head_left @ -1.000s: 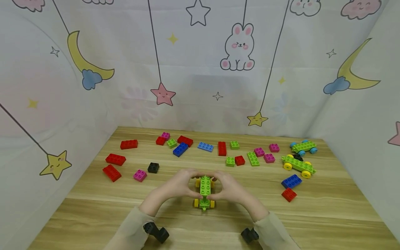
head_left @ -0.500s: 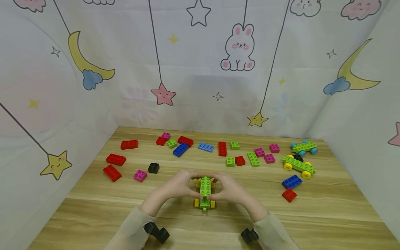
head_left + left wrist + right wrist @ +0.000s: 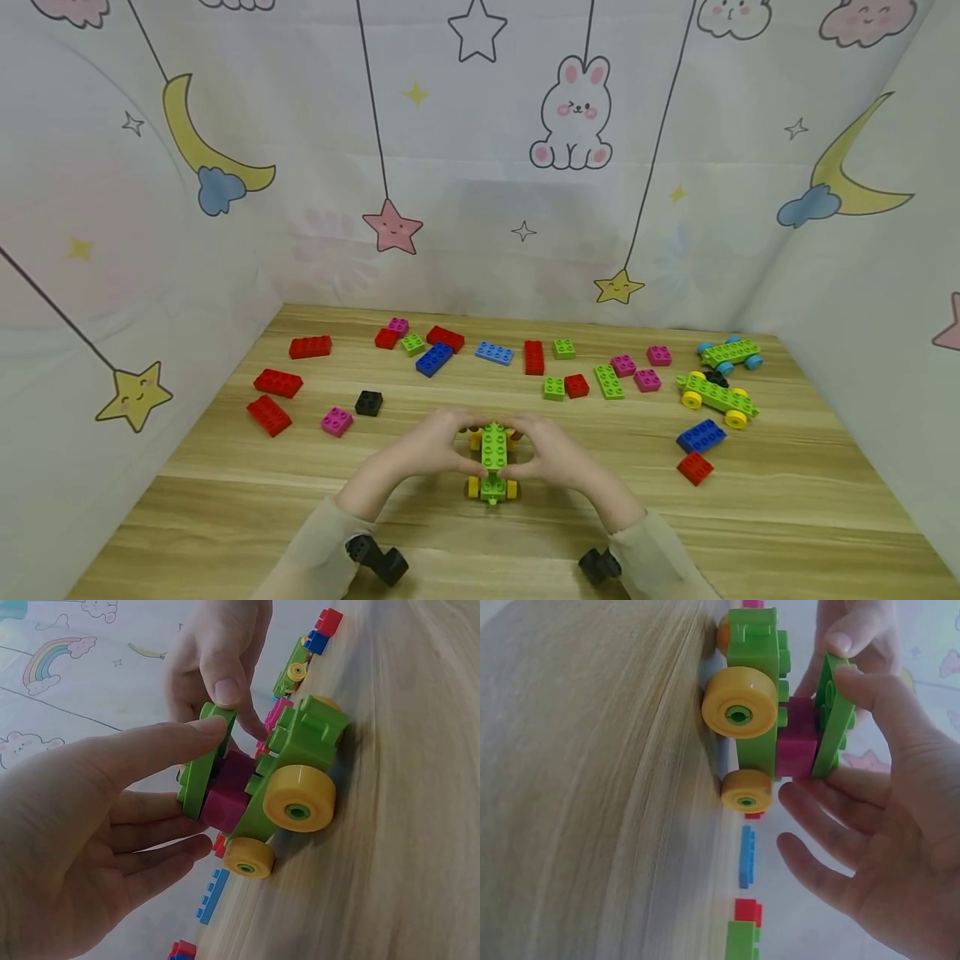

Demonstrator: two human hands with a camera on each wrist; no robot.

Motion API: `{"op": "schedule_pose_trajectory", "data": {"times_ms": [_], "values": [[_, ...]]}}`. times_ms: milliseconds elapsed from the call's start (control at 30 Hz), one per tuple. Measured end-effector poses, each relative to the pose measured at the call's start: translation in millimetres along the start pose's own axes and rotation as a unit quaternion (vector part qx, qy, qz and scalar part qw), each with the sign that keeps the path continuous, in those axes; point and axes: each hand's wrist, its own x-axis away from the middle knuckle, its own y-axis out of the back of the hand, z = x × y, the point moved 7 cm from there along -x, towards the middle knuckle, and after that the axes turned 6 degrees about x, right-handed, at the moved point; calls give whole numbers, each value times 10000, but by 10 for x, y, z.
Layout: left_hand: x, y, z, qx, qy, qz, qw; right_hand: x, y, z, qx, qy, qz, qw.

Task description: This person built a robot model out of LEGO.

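A green toy car base [image 3: 492, 492] with yellow wheels [image 3: 298, 799] stands upright on the table between both hands. On its far part sits a magenta brick [image 3: 229, 793], seen in both wrist views. Over that brick lies a long green studded plate [image 3: 494, 448], tilted, its near end raised above the base. My left hand [image 3: 435, 442] pinches the plate from the left, thumb at its near end and fingers at the far end. My right hand [image 3: 553, 452] holds it likewise from the right. The car's far wheels are partly hidden by the fingers.
Red, blue, green and magenta bricks lie along the back, with red bricks [image 3: 278, 382], a magenta brick [image 3: 337, 422] and a black brick [image 3: 368, 403] at left. Two more car bases [image 3: 717, 397] [image 3: 731, 353], a blue brick [image 3: 701, 436] and a red brick [image 3: 695, 468] are at right.
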Motion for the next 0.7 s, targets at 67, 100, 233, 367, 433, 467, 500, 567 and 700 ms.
{"op": "schedule_pose_trajectory", "data": {"times_ms": [67,100,233,367,433,467,500,567,700], "values": [[0,-2,-2,27,40,12,10000,2,-1,-3,44,-2,-1,10000],[0,-3,-1,26,46,15,10000,2,-3,-4,57,-8,4,10000],[-2,-6,4,9,44,4,10000,7,-4,-1,55,-51,18,10000],[-6,-8,14,21,29,-25,10000,10,-7,1,31,-88,24,10000],[-8,-8,19,39,32,-38,10000,11,-8,0,19,-109,18,9999],[-7,-8,22,44,37,-42,10000,12,-8,-1,11,-117,17,9999],[-8,-9,25,62,46,-42,10000,11,-10,-2,6,-125,17,9999],[-7,-10,29,86,48,-40,9999,12,-10,-4,-13,-145,18,9999],[-11,-10,36,173,65,-53,9998,9,-12,-9,-50,-153,-7,9999]]}}
